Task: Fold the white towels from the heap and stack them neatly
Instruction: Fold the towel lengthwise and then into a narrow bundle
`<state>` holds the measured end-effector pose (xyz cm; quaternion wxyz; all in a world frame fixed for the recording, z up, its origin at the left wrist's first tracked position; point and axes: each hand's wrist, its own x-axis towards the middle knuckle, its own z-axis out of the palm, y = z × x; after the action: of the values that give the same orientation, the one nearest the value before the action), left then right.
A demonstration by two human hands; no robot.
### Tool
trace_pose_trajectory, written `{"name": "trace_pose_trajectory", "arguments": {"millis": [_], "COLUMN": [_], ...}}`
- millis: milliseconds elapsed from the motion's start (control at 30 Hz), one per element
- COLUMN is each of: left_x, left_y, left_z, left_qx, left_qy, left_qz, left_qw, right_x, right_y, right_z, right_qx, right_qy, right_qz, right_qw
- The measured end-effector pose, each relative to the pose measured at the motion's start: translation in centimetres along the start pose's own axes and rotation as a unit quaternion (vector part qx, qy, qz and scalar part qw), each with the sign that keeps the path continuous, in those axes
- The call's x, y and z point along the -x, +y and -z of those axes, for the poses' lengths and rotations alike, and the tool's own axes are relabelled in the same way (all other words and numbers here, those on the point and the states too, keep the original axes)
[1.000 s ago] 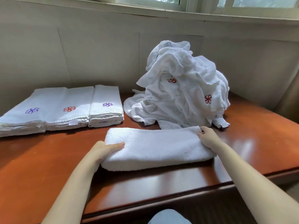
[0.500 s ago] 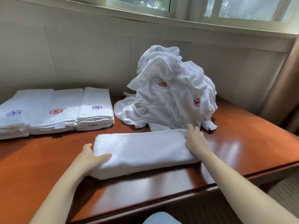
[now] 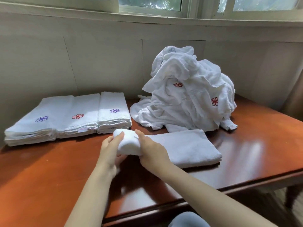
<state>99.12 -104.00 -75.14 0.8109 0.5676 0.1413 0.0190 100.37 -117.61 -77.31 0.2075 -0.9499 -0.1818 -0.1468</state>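
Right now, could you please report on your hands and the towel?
Left hand, right hand grip one raised end of the white terry towel. Rest flat on reddish wooden table. Crumpled towel heap just behind, not blocking.

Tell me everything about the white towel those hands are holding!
The towel is plain white and fluffy, like terry cloth, with no flower mark showing. It is folded into a long, thick band on the reddish wooden table, just in front of the heap. Its right part lies flat. Its left end is bunched up off the table, gripped between the left hand and the right hand.
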Motion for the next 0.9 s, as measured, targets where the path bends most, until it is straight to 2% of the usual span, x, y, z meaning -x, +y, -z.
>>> {"name": "trace_pose_trajectory", "arguments": {"millis": [67,133,200,267,333,400,500,567,633,667,733,767,833,867,900], "left_x": [0.1,-0.4,-0.6,-0.5,-0.6,-0.1,0.0,-0.1,-0.2,-0.2,-0.1,-0.3,-0.6,-0.6,-0.6], "left_y": [0.4,0.4,1.0,1.6,2.1,2.0,2.2,2.8,2.7,2.3,1.7,1.5,1.4,1.6,1.7], "left_z": [0.1,0.7,0.8,1.0,1.4,2.2,3.4,3.8,4.2,4.7,5.8,6.4,6.9,6.9,6.8], "left_qx": [0.018,-0.046,-0.153,-0.152,-0.159,-0.207,-0.103,-0.065,-0.166,-0.276,-0.475,-0.512,-0.509,-0.514,-0.526], "left_qy": [-0.009,0.011,-0.003,-0.087,-0.211,-0.297,-0.341,-0.317,-0.253,-0.221,-0.175,-0.161,-0.153,-0.155,-0.156], "left_qz": [-0.023,-0.093,-0.151,-0.124,-0.111,-0.102,-0.002,0.050,0.053,0.044,0.066,0.093,0.111,0.102,0.093], "left_qw": [1.000,0.995,0.977,0.977,0.958,0.927,0.935,0.945,0.952,0.935,0.860,0.839,0.840,0.838,0.831], "right_x": [-0.5,-1.0,-1.5,-2.3,-3.2,-4.2,-6.7,-8.0,-7.4,-6.7,-5.3,-4.8,-4.6,-4.6,-4.5], "right_y": [0.5,0.8,1.1,1.3,1.5,1.7,2.7,4.3,6.4,7.4,9.1,9.7,10.0,9.8,9.4], "right_z": [1.2,3.4,6.1,8.8,11.2,12.8,12.8,10.7,7.8,6.3,4.1,3.3,2.3,1.8,1.4], "right_qx": [-0.123,-0.238,-0.397,-0.557,-0.664,-0.713,-0.723,-0.660,-0.592,-0.555,-0.484,-0.462,-0.444,-0.399,-0.304], "right_qy": [0.036,0.066,0.059,0.032,0.012,-0.007,0.052,0.101,0.067,0.032,-0.001,0.007,0.044,0.053,0.054], "right_qz": [-0.048,-0.072,-0.094,-0.140,-0.166,-0.149,-0.205,-0.278,-0.363,-0.406,-0.472,-0.486,-0.470,-0.444,-0.409], "right_qw": [0.991,0.966,0.911,0.818,0.729,0.685,0.657,0.690,0.716,0.725,0.736,0.742,0.762,0.801,0.859]}}
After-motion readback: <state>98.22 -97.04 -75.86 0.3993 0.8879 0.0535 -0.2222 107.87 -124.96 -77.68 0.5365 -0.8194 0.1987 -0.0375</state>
